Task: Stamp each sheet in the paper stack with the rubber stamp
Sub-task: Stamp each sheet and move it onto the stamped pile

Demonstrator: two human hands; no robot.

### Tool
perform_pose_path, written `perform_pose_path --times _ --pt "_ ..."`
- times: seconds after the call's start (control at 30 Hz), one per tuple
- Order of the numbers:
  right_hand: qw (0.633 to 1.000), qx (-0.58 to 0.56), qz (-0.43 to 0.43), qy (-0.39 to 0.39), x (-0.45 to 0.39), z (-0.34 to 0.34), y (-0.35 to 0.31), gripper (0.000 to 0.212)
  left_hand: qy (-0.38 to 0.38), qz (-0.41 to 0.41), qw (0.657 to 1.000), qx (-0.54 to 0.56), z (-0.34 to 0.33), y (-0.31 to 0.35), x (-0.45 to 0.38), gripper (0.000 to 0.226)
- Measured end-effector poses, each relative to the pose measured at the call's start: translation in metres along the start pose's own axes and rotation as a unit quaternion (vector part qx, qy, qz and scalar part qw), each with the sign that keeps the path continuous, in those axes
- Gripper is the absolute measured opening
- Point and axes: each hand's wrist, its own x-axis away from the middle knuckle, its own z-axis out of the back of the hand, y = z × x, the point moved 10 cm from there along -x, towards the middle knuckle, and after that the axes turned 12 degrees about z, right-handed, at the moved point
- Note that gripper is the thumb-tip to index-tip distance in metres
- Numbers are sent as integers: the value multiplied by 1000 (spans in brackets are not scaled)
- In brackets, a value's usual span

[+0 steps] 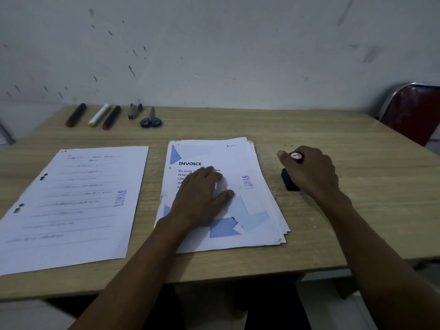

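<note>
At the far left of the wooden table (333, 222) lies a single lined sheet (71, 206), flat, with a purple "LUNAS" mark near its right edge. Behind it, along the back edge, three markers (95, 115), a small stapler (133, 110) and blue-handled scissors (151, 120) lie in a row. In the middle sits the paper stack (252, 210), slightly fanned; its top sheet reads "INVOICE" and carries a purple "LUNAS" mark on its right side. The left hand (202, 194) rests flat on this top sheet, fingers straight. Just right of the stack, the right hand (309, 170) grips the rubber stamp (289, 182), whose black base rests on the table. A red chair (414, 113) stands at the far right.
</note>
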Motion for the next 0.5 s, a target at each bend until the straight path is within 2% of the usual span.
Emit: perform_pose_path --times 0.1,0.17,0.23,0.3,0.37,0.43,0.5 --pt "1000 -20 -5 -2 2 -1 4 45 9 20 997 75 13 0 0 57" --pt "999 -34 -15 -1 6 0 7 57 53 41 993 101 32 -4 1 47" --pt "999 -39 -26 -2 11 4 8 71 115 110 985 71 55 -16 3 40" --pt "999 -33 -37 18 19 13 6 78 137 226 965 -4 72 -40 7 44" --pt "996 -18 -24 88 29 30 -1 74 83 319 941 -77 73 -63 11 58" --pt "985 -30 31 169 46 43 -17 60 32 360 930 -70 67 -78 14 68" --pt "976 -62 89 190 60 38 -34 45 34 371 927 -37 65 -85 14 68"
